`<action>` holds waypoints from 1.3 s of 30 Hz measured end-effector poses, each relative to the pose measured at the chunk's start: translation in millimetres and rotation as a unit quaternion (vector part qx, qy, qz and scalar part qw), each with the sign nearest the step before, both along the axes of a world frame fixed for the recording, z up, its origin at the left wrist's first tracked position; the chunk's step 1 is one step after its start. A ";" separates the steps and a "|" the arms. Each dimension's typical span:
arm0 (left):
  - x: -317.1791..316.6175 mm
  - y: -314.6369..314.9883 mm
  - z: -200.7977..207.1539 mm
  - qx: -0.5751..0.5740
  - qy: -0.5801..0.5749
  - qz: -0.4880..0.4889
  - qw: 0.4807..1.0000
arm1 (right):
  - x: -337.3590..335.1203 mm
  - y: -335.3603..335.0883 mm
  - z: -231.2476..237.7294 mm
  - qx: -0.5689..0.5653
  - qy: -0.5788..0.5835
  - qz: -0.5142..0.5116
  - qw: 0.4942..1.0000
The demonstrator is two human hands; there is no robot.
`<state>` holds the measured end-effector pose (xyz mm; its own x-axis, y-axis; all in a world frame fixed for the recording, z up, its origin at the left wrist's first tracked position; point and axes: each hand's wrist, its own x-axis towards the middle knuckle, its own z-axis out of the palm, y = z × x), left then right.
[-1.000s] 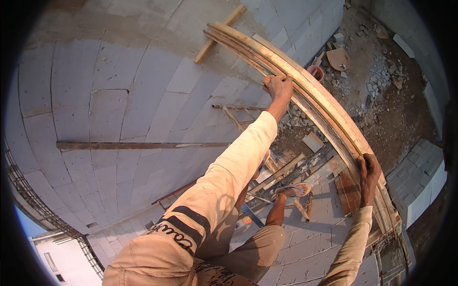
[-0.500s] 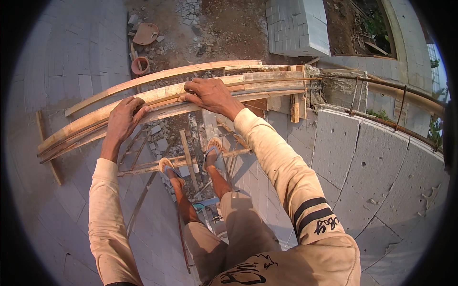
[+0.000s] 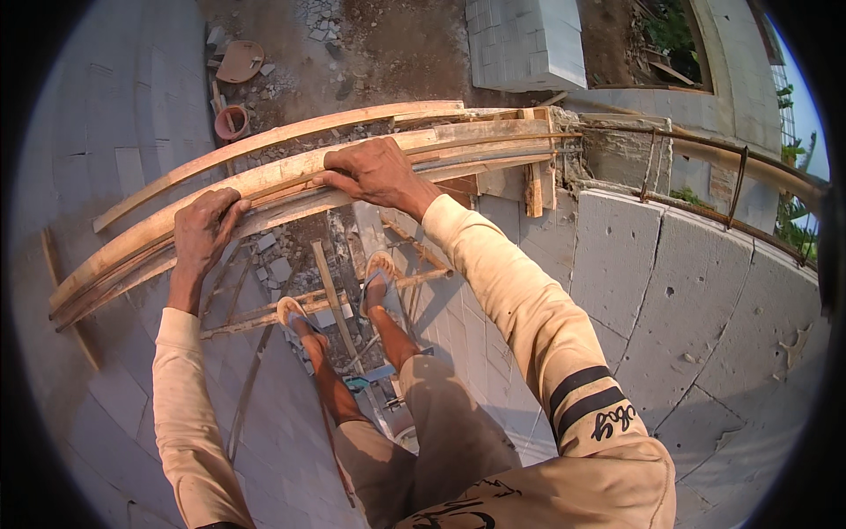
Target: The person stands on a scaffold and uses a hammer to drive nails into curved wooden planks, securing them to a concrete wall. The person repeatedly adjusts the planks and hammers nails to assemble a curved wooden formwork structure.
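Note:
A long wooden formwork beam (image 3: 282, 172) of narrow boards runs crosswise in front of me, bowed by the lens. My left hand (image 3: 204, 231) is closed over its near board, left of the middle, with the fingers curled over the top edge. Further right, my right hand (image 3: 374, 175) also grips the top of that board, its thumb on the near side. Steel bars (image 3: 493, 148) lie in the gap between the boards and come out at the right end. Behind the beam runs another plank (image 3: 291, 146).
Below, my sandalled feet (image 3: 379, 273) stand on narrow timber supports (image 3: 326, 273) above rubble. A block wall (image 3: 705, 282) with rebar (image 3: 740, 189) along its top rises at right. Beyond lie a block stack (image 3: 524, 44), an orange bucket (image 3: 232, 122) and a round pan (image 3: 241, 62).
The whole view has shifted slightly, so the beam and ground appear a little further left. Both hands keep their grip at about the same places on the board.

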<state>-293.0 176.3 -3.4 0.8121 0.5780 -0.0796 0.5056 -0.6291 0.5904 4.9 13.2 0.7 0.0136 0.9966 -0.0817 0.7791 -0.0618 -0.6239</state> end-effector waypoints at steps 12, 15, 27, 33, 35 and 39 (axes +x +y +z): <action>-2.4 17.1 15.6 -0.014 0.010 -0.083 0.996 | 1.5 5.6 14.2 -0.086 0.049 -0.020 0.995; -0.5 22.6 20.3 0.046 -0.014 -0.100 0.994 | -13.9 -1.1 15.6 -0.020 0.022 -0.094 0.995; 4.6 32.5 13.1 0.005 0.075 -0.120 0.990 | -0.3 15.1 19.1 -0.188 0.073 -0.052 0.978; 8.3 32.1 27.6 0.008 0.085 -0.126 0.988 | -24.3 1.5 28.2 -0.024 0.066 -0.124 0.990; 6.2 30.6 26.3 0.043 0.027 -0.099 0.994 | -27.0 6.3 28.7 0.016 0.075 -0.095 0.992; 6.0 32.4 21.5 0.044 0.050 -0.098 0.993 | -18.0 14.1 26.1 -0.099 0.095 -0.109 0.985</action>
<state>-287.0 208.8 18.1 0.9004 0.4180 -0.1209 0.4214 -0.7682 0.4821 -13.1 27.3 26.8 0.1906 0.9362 -0.2953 0.6042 -0.3489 -0.7164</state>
